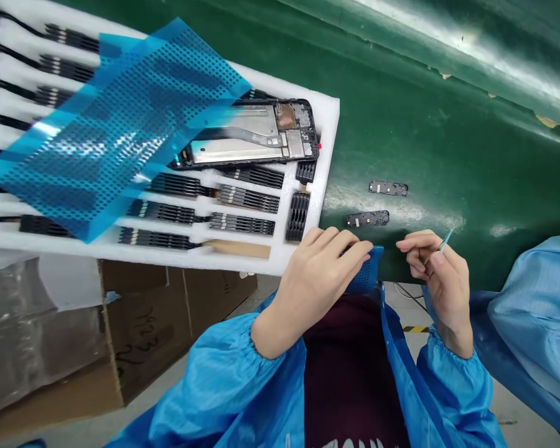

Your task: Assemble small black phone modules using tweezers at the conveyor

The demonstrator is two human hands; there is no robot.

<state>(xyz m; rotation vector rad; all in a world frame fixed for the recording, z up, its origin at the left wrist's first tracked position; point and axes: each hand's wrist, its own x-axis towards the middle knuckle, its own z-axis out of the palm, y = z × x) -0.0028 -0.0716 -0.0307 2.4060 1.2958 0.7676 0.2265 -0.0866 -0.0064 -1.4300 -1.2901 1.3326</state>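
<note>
My left hand (317, 280) is at the table's front edge, its fingers bent and closed on a small piece of blue perforated film (368, 274) that hangs at the edge. My right hand (441, 267) is to the right, raised near the same edge, with thumb and fingers closed around thin light-blue tweezers (445, 239) whose end points up. Beyond my hands, two small black phone parts with metal contacts lie flat on the green table: a nearer part (368, 218) and a farther part (388, 188). Neither hand touches them.
To the left, a white foam tray (329, 137) holds rows of black parts. An opened phone (256, 134) lies across it, partly under a large blue perforated sheet (135, 118). Below stands a cardboard box (149, 323). A blue sleeve (536, 311) of another person is at right.
</note>
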